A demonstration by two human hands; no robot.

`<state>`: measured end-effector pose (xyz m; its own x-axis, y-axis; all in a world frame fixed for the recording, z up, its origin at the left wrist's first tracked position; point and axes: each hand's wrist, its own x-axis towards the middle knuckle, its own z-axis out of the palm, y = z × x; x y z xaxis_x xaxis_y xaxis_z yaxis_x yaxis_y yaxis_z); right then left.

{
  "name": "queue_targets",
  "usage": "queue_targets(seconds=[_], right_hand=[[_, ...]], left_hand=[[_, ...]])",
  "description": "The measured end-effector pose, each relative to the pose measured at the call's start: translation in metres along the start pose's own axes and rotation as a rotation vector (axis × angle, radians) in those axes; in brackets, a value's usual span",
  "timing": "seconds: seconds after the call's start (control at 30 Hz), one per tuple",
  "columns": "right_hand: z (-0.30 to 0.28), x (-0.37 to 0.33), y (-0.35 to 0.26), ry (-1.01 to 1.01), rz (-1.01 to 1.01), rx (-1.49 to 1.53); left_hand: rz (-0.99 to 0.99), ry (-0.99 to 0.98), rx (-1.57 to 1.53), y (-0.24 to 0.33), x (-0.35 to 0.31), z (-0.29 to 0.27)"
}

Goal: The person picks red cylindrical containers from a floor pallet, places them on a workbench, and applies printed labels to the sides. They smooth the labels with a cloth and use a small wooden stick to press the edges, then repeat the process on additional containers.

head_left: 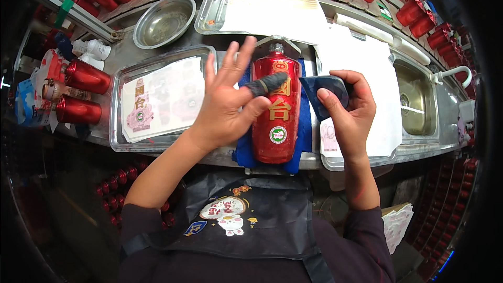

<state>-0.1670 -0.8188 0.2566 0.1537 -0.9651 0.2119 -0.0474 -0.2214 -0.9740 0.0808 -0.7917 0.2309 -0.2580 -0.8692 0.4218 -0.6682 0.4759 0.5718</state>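
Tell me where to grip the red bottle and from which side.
Likely best around its lower body, spanning both sides, coming from the near, base end. The red bottle lies on blue cloth with its narrow neck pointing away; that lower part is uncovered, while the left hand reaches over its middle.

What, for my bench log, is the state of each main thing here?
Bottle: lying on blue cloth, neck pointing away
Left hand: open, partly over the bottle
Right hand: closed on the dark piece
Left tray: holding printed sheets
Far tray: partly covered by white paper
Basin: upright, contents unclear
Tap: running or off, unclear
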Motion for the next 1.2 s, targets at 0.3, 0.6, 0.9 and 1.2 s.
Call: queue_targets(seconds=[0.3,0.6,0.9,1.2], right_hand=[[0.017,0.021,-0.007,-0.061,-0.35,-0.28],[0.018,-0.018,-0.006,-0.468,-0.905,-0.509],[0.012,-0.006,0.008,-0.194,-0.807,-0.511],[0.023,-0.039,0.023,0.112,0.2,0.16]], left_hand=[[-0.133,0.005,-0.111,-0.021,0.037,0.016],[-0.496,0.183,-0.583,0.015,-0.047,0.003],[-0.551,0.057,-0.94,0.042,-0.035,0.02],[-0.531,0.198,-0.802,0.054,-0.035,0.039]])
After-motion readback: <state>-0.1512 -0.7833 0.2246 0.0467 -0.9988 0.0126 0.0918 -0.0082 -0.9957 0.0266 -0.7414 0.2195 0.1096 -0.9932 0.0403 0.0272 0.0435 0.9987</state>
